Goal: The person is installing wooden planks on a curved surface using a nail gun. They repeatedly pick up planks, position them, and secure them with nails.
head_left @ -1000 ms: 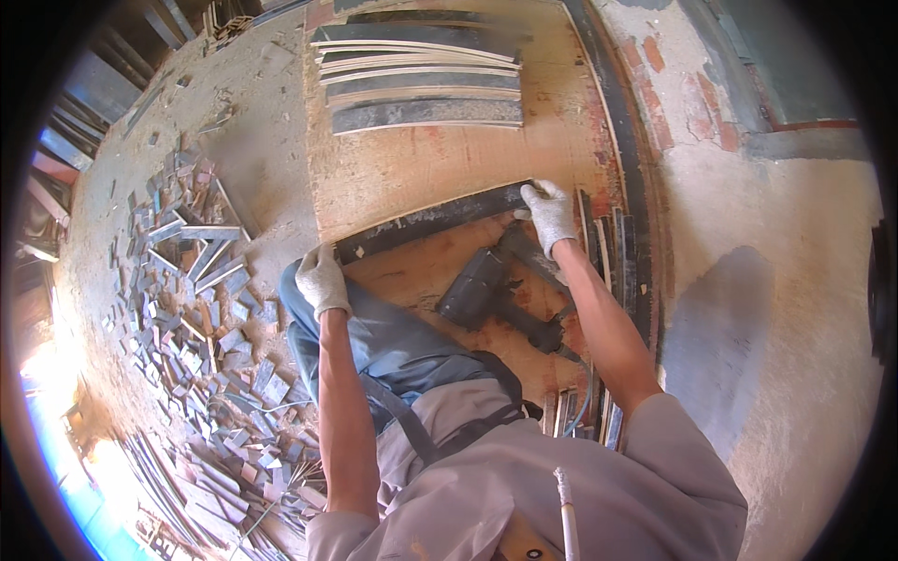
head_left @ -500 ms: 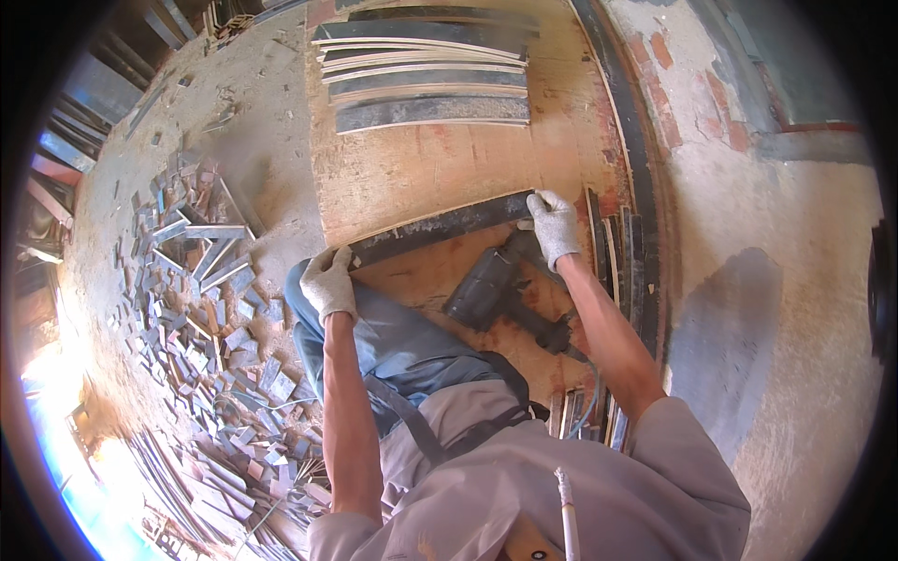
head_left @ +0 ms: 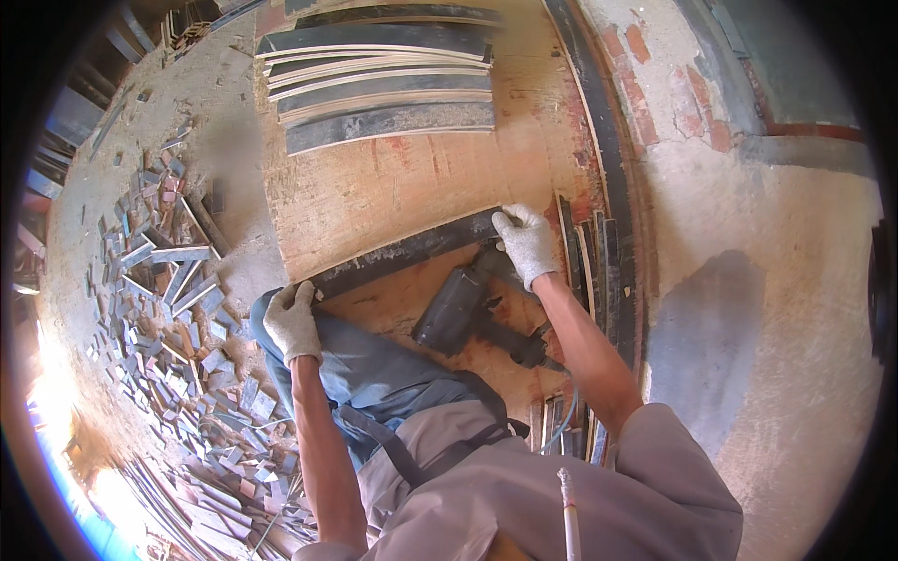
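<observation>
The right arm (head_left: pixel 591 348) covers a bit of the dark power tool (head_left: pixel 452 310), just below the long black board (head_left: pixel 404 251), so its whole shape is hard to see. Some fingertips are hidden behind the board too. The board sits between the two hands. The left hand (head_left: pixel 293 323), in a white glove, pinches its left end. The right hand (head_left: pixel 528 245), gloved too, grips its right end. Wood bits (head_left: pixel 192 280) lie left of the board.

Two gloved hands (head_left: pixel 528 245) at opposite ends of a dark strip (head_left: pixel 407 251), black power tool (head_left: pixel 451 309) nearby
</observation>
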Demonstrator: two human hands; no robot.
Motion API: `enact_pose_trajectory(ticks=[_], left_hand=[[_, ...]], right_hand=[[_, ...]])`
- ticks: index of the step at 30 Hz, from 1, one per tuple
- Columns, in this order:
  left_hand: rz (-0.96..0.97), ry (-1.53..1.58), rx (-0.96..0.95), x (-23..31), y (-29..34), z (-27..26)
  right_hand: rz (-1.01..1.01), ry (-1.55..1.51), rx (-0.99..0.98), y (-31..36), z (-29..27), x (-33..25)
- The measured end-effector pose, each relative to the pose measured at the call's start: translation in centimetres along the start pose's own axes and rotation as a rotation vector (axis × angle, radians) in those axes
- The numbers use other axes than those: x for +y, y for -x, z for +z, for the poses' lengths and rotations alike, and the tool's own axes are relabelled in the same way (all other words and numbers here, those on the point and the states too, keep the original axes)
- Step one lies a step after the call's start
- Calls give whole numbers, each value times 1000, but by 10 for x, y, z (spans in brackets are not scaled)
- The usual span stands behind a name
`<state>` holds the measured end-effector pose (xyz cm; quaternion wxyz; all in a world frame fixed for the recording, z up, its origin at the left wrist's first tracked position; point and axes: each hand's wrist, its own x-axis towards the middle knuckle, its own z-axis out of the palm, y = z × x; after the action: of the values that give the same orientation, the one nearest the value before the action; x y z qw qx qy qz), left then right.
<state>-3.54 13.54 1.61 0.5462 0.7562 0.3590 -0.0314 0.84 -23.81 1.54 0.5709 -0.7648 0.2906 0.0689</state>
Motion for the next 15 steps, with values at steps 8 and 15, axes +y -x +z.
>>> enact_pose_trajectory(ticks=[8,15], left_hand=[[-40,75,-17,6,1,-2],[-20,-31,18,0,-3,-1]], right_hand=[[55,73,-1,5,-2,-12],[-5,17,27,4,2,-4]])
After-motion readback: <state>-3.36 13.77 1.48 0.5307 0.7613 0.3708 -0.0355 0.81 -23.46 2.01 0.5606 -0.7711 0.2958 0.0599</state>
